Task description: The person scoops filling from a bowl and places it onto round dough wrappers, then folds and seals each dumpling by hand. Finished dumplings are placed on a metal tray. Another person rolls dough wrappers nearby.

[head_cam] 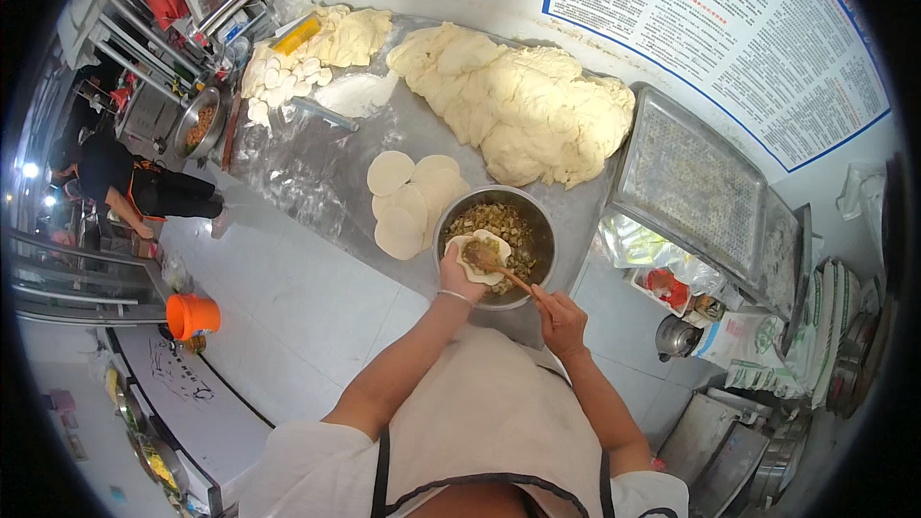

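My left hand (pixel 460 275) holds a round dough wrapper (pixel 475 273) cupped over a steel bowl (pixel 550 230). Chopped filling (pixel 504 221) lies in the bowl, and some sits in the middle of the wrapper. My right hand (pixel 561 320) grips the handle of a wooden spoon (pixel 516 279), whose head rests on the filling in the wrapper. Left of the bowl, several flat dough wrappers (pixel 400 230) overlap on the grey worktable (pixel 338 208).
A large mass of dough (pixel 518 101) lies at the table's back. Dough pieces (pixel 288 79), flour (pixel 356 93) and a rolling pin (pixel 325 115) are at the far left. A metal tray (pixel 691 180) leans on the right. An orange bucket (pixel 193 316) and another person (pixel 144 173) are leftward.
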`<control>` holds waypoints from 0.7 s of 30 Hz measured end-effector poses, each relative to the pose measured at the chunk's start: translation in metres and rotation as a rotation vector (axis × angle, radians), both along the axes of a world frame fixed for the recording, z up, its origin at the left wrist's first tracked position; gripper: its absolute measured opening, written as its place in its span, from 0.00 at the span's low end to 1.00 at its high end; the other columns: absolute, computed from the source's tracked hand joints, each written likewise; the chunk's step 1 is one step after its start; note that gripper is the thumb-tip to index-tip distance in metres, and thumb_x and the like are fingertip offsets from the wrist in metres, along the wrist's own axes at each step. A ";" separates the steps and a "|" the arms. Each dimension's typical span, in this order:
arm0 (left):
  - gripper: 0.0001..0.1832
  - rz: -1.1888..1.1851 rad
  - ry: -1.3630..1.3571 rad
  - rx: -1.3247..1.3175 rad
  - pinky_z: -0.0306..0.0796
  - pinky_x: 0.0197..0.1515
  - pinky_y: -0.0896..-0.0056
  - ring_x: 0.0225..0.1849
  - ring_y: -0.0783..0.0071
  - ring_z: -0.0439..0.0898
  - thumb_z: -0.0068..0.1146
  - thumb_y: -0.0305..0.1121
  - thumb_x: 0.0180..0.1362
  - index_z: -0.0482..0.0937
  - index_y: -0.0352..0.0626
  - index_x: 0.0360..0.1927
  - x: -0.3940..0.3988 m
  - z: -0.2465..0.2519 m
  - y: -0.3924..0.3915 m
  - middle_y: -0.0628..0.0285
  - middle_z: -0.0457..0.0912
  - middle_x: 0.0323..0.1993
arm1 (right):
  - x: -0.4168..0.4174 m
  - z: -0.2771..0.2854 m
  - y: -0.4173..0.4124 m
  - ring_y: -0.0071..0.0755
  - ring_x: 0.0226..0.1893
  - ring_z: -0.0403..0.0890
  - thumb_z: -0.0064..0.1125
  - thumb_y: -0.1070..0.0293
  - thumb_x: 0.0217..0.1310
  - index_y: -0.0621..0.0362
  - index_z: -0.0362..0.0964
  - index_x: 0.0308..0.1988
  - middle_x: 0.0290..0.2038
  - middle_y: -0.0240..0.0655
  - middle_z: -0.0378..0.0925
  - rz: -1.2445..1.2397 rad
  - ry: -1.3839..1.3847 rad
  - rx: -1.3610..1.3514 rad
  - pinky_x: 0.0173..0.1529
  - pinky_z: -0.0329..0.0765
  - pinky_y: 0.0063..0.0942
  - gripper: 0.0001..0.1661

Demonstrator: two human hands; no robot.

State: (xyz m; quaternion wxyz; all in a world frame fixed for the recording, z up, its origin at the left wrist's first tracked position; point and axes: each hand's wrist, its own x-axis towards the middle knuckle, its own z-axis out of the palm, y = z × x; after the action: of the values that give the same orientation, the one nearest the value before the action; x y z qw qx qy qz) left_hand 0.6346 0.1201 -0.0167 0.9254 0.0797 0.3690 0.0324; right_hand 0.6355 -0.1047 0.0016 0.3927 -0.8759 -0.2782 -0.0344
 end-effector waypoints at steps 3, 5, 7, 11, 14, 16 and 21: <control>0.28 -0.020 -0.077 -0.025 0.61 0.66 0.40 0.64 0.50 0.69 0.30 0.53 0.71 0.67 0.46 0.64 -0.007 -0.016 0.007 0.55 0.71 0.63 | 0.000 0.004 0.002 0.37 0.23 0.75 0.61 0.73 0.58 0.50 0.81 0.48 0.24 0.36 0.72 0.005 0.008 0.017 0.28 0.72 0.32 0.17; 0.28 -0.050 -0.167 -0.019 0.63 0.65 0.41 0.63 0.50 0.71 0.30 0.54 0.71 0.67 0.47 0.63 -0.010 -0.035 0.017 0.55 0.72 0.62 | 0.003 0.012 0.005 0.39 0.25 0.78 0.62 0.69 0.57 0.46 0.82 0.46 0.26 0.37 0.76 -0.004 0.044 0.051 0.27 0.73 0.33 0.15; 0.28 -0.070 -0.227 -0.021 0.64 0.64 0.42 0.62 0.50 0.72 0.32 0.53 0.71 0.68 0.46 0.63 -0.013 -0.034 0.026 0.55 0.73 0.61 | 0.010 0.020 0.003 0.38 0.26 0.78 0.63 0.70 0.56 0.46 0.82 0.46 0.26 0.36 0.75 -0.012 -0.019 0.073 0.28 0.74 0.33 0.15; 0.26 0.000 -0.221 0.034 0.66 0.64 0.44 0.62 0.52 0.73 0.34 0.52 0.71 0.69 0.45 0.62 -0.017 -0.031 0.034 0.54 0.73 0.60 | 0.031 0.036 0.002 0.36 0.25 0.76 0.63 0.72 0.54 0.47 0.82 0.45 0.24 0.33 0.72 -0.004 -0.127 -0.006 0.28 0.73 0.32 0.16; 0.25 0.028 -0.147 0.017 0.67 0.63 0.44 0.61 0.52 0.74 0.37 0.50 0.71 0.69 0.45 0.61 -0.020 -0.021 0.036 0.53 0.74 0.59 | 0.042 0.027 -0.001 0.36 0.24 0.74 0.62 0.74 0.50 0.47 0.82 0.44 0.22 0.31 0.68 0.035 -0.280 -0.166 0.26 0.70 0.32 0.18; 0.23 0.007 -0.257 -0.039 0.68 0.62 0.44 0.60 0.52 0.75 0.41 0.47 0.70 0.70 0.45 0.60 -0.024 -0.022 0.038 0.54 0.75 0.58 | 0.047 0.011 0.004 0.35 0.23 0.73 0.62 0.74 0.47 0.48 0.81 0.42 0.22 0.30 0.68 0.066 -0.298 -0.209 0.25 0.69 0.32 0.18; 0.18 -0.062 -0.314 0.005 0.71 0.60 0.47 0.58 0.54 0.76 0.51 0.35 0.66 0.71 0.46 0.59 -0.027 -0.013 0.032 0.55 0.77 0.56 | 0.044 -0.011 0.015 0.36 0.33 0.74 0.65 0.72 0.46 0.48 0.78 0.45 0.33 0.29 0.73 0.108 -0.219 -0.443 0.35 0.69 0.35 0.20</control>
State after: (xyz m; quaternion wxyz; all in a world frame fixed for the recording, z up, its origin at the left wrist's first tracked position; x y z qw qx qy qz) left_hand 0.6078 0.1524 -0.0297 0.9720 0.0872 0.2174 0.0170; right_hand 0.6795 -0.0899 -0.0097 0.1598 -0.9155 -0.3662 -0.0462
